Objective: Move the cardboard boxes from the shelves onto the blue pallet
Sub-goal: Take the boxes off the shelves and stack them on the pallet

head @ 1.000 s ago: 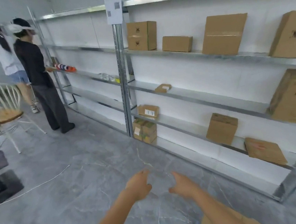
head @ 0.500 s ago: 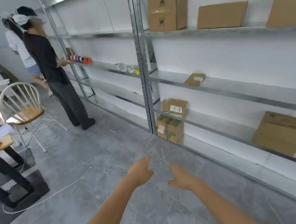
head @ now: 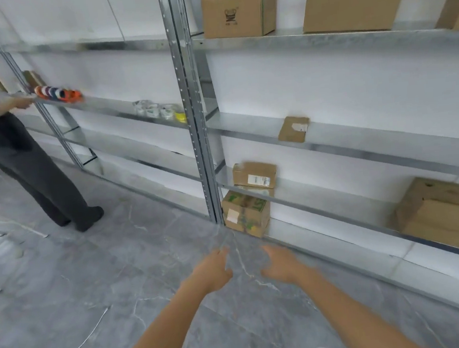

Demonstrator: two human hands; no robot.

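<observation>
Closer now than half a second ago, my view has swung in on the metal shelves (head: 321, 37), and the chair and bench that sat at the left have dropped out of frame. Both my arms reach forward over the grey floor (head: 93, 285). My left hand (head: 213, 269) sits just left of lower centre, fingers loosely spread and holding nothing. My right hand (head: 280, 264) is just beside it, also loosely spread and empty.

Directly above my hands, at centre, a green-printed box (head: 245, 217) stands on the lowest shelf against the upright post (head: 190, 101). A labelled box (head: 254, 174) sits one shelf up, right over it. Further up and right, a small flat box (head: 292, 129) lies on the middle shelf. At top centre stands a tall box (head: 234, 7) with a wide box (head: 352, 6) beside it to the right. At the right edge a large box (head: 442, 211) rests on a low shelf.

At the far left a person in dark clothes (head: 4, 145) stands by the shelving, one hand near a row of coloured rolls (head: 58, 93). I cannot see the blue pallet.
</observation>
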